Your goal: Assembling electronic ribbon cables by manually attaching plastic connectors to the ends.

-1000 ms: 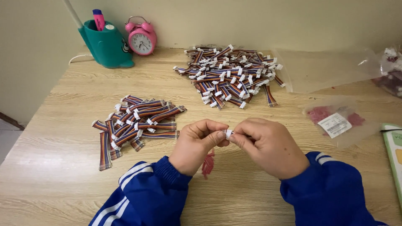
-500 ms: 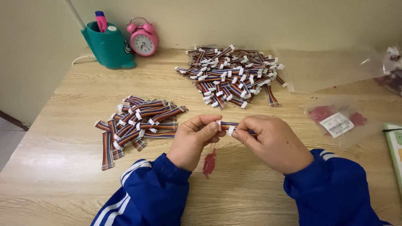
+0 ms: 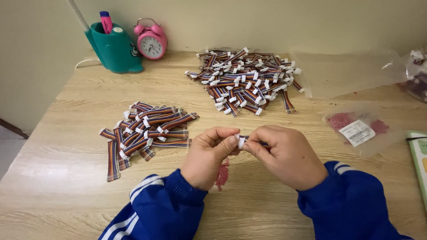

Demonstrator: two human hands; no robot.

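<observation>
My left hand (image 3: 211, 153) and my right hand (image 3: 284, 153) meet over the front middle of the wooden table (image 3: 66, 200). Between their fingertips they pinch a short multicoloured ribbon cable with a white connector (image 3: 242, 141). The right hand covers most of the cable. A small red piece (image 3: 221, 174) shows under my left wrist. A pile of the same cables (image 3: 144, 131) lies to the left of my hands, and a larger pile (image 3: 247, 80) sits farther back in the middle.
A teal holder with a pink pen (image 3: 113, 44) and a pink alarm clock (image 3: 151, 42) stand at the back left by the wall. Clear plastic bags (image 3: 351, 73) lie at the right, one (image 3: 360, 131) with red parts and a label. A green-edged sheet (image 3: 418, 160) is at the right edge.
Both hands have stayed together on the cable, shifting their fingers slightly; the white connector now sits between the two thumbs. The view moved down a little.
</observation>
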